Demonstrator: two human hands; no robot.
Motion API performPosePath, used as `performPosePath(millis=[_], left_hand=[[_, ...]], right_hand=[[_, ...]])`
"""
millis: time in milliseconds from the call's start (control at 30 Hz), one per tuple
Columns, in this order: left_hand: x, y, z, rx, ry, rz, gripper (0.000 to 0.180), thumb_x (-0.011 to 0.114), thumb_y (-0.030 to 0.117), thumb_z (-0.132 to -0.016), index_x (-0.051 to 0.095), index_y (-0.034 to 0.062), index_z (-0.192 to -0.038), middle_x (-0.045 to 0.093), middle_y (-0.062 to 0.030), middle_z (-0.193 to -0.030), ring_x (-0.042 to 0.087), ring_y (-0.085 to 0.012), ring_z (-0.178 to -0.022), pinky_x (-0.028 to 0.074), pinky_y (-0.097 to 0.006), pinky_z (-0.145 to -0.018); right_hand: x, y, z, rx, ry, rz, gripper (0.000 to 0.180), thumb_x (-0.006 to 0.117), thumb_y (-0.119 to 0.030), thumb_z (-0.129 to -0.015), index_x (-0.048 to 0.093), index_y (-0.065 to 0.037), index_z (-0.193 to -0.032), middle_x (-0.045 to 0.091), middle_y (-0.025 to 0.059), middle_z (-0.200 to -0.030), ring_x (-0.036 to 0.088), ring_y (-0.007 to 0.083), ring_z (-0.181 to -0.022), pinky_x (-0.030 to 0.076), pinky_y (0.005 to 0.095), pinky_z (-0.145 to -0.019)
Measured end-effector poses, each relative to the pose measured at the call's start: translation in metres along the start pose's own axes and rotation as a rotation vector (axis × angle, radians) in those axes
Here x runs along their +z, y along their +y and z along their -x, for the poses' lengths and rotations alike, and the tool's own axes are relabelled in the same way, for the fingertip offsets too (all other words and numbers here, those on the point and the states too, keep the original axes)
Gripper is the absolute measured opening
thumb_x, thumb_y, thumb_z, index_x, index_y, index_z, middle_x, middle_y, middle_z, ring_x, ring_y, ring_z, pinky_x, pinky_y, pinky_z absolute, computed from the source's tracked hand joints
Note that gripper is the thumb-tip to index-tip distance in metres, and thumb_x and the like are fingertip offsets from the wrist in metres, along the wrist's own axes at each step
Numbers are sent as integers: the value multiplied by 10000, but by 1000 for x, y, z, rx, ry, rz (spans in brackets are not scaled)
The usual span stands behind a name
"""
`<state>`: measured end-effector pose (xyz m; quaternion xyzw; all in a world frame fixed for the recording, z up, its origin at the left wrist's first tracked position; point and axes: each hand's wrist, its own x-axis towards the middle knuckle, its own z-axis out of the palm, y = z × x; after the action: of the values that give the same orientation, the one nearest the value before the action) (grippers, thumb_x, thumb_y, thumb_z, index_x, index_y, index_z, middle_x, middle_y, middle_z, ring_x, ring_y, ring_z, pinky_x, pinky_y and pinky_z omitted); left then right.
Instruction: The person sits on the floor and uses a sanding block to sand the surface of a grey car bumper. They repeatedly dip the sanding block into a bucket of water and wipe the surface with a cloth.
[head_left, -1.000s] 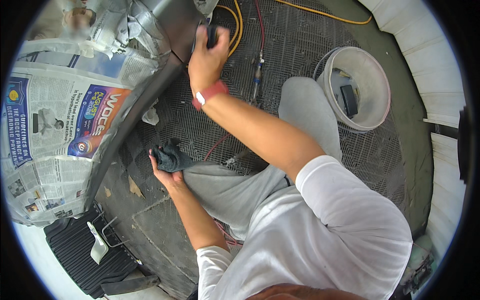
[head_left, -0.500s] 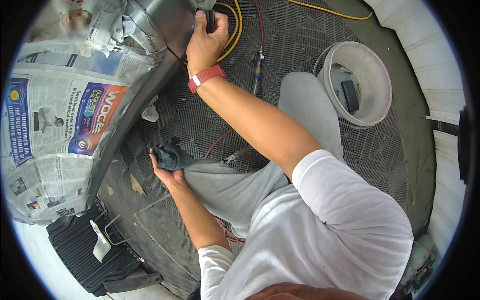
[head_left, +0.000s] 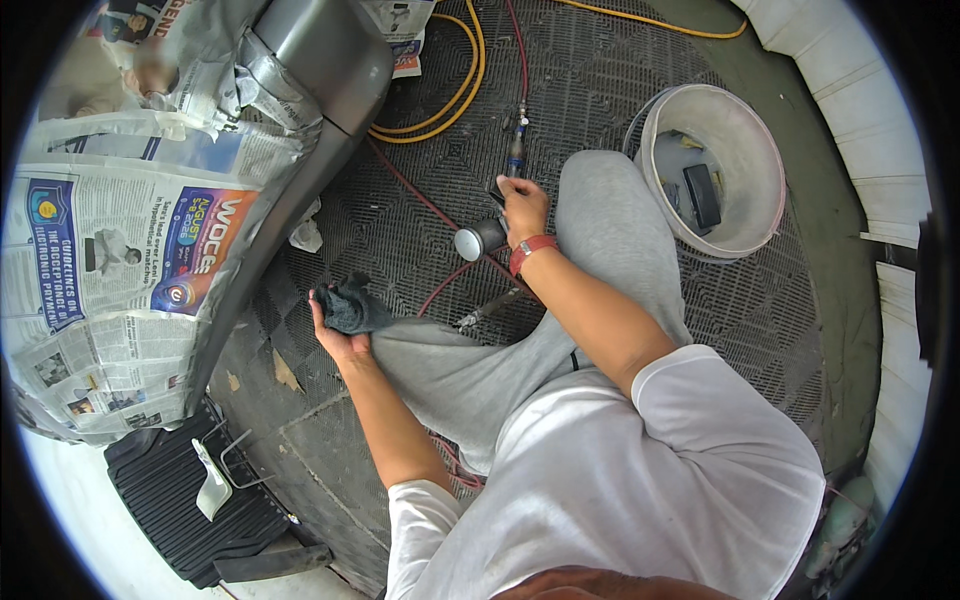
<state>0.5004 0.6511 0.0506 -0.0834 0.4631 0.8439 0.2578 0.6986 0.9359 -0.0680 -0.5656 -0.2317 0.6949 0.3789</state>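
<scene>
My left hand (head_left: 345,338) is cupped around a dark grey crumpled cloth (head_left: 352,303), held by my grey-trousered knee. My right hand (head_left: 526,212) is closed over the floor by my other knee. A small black object (head_left: 496,194) shows at its fingertips; my fingers hide most of it. Just below that hand is a grey cylinder with a pale round end (head_left: 470,244). Whether my hand touches it, I cannot tell. A blue-and-metal hose fitting (head_left: 516,150) runs up close to my fingers. On the left stands a grey painted panel (head_left: 325,60) masked with newspaper (head_left: 105,235).
A pale bucket (head_left: 770,190) with a black block (head_left: 703,196) inside stands at the right. Yellow hose (head_left: 478,70) and red hose (head_left: 516,40) cross the ribbed floor mat (head_left: 600,90). A ridged black mat (head_left: 190,500) lies lower left. White corrugated wall (head_left: 860,130) borders the right.
My right hand has come away from the panel at the top, down and right toward my knee. The cylinder with the pale end now shows. My left hand still holds the cloth.
</scene>
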Motion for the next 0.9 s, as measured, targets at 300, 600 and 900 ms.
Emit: performPosePath(millis=[300, 600, 900], left_hand=[[-5, 0, -1, 16, 20, -16, 259, 617, 353, -1088, 701, 187, -1270, 735, -91, -1162, 699, -305, -1122, 585, -536, -1011], [4, -3, 0, 16, 37, -36, 256, 604, 349, -1096, 683, 203, -1290, 719, -71, -1182, 694, -280, -1124, 598, -511, -994], [-10, 4, 10, 26, 37, 1, 263, 612, 357, -1093, 682, 200, -1292, 718, -74, -1186, 693, -278, -1128, 587, -500, -1025]], right_hand=[[-2, 7, -18, -149, 62, 256, 553, 839, -98, -884, 612, 52, -1365, 599, 217, -1398, 616, 297, -1245, 488, 374, -1046], [6, -4, -35, -15, 55, -46, 302, 612, -310, -1103, 573, -68, -1279, 665, 20, -1005, 552, 123, -829, 475, 325, -778], [83, -132, 47, -305, -342, -212, 290, 776, -197, -1008, 616, -16, -1168, 716, 39, -933, 680, 110, -776, 528, 257, -702]])
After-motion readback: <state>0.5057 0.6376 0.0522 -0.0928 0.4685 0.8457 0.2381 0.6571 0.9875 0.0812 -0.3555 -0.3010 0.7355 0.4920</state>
